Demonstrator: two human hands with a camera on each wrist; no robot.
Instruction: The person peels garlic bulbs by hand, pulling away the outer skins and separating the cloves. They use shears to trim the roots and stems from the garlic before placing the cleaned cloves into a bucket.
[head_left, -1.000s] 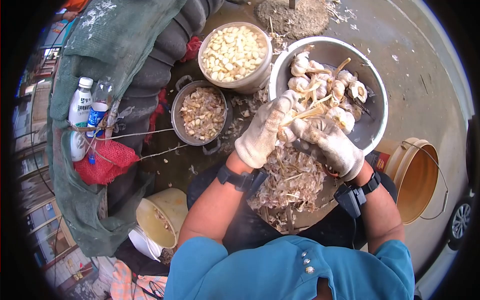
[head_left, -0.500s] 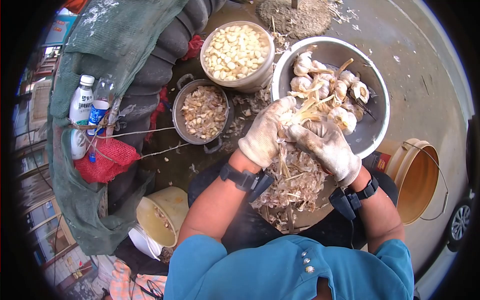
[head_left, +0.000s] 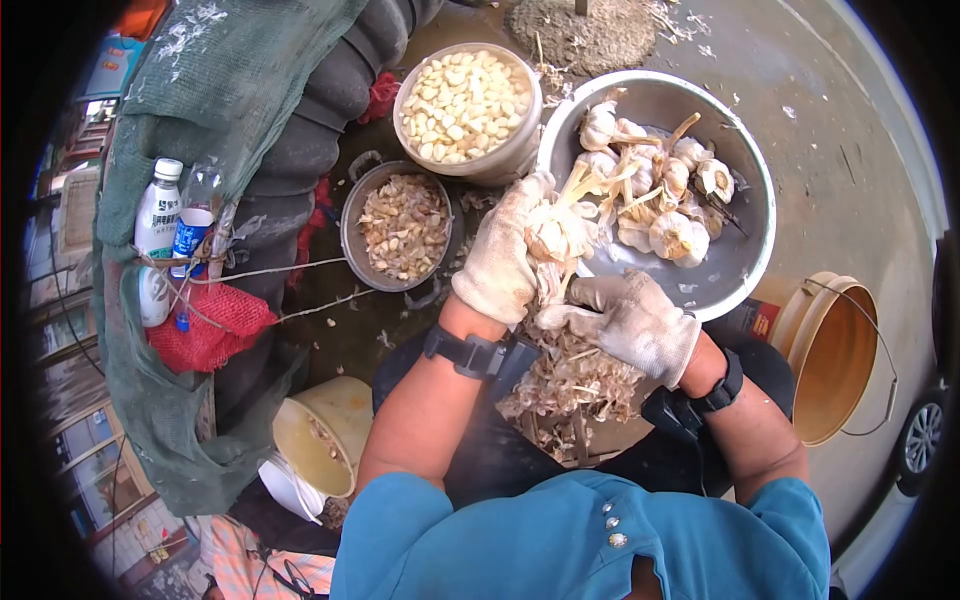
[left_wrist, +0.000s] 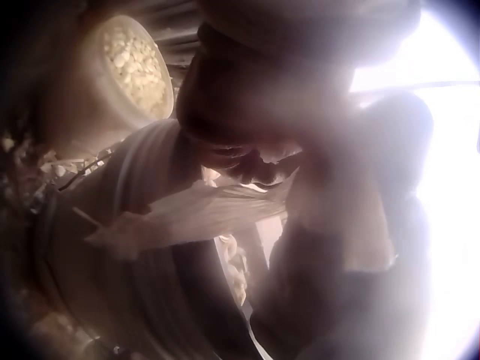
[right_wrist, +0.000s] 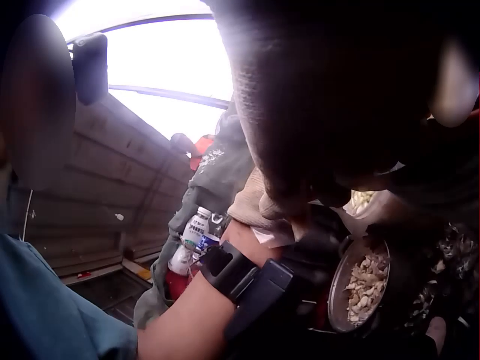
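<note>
In the head view my gloved left hand (head_left: 502, 250) grips a garlic bulb (head_left: 552, 238) by its side, over the near left rim of the metal basin (head_left: 755, 265). Its dry stalk points up toward the basin, and papery skin hangs below it. My gloved right hand (head_left: 640, 325) is just below and right of the bulb, thumb and forefinger apart, fingertips close to the hanging skin. Several whole garlic bulbs (head_left: 680, 238) lie in the basin. The left wrist view is hazy and shows a dry husk (left_wrist: 217, 214) beside the dark hand.
A bucket of peeled cloves (head_left: 465, 105) stands behind a small pot of cloves and skins (head_left: 405, 225). Loose garlic skins (head_left: 575, 385) pile up between the knees. A tipped bucket (head_left: 830, 370) lies at the right, another bucket (head_left: 345, 425) at the left. Bottles (head_left: 160, 215) hang against green netting.
My left hand has moved left and turned, bringing the bulb into view. The right hand has drawn away from it, downward, and its fingers have spread. Bulbs in the basin have shifted slightly.
</note>
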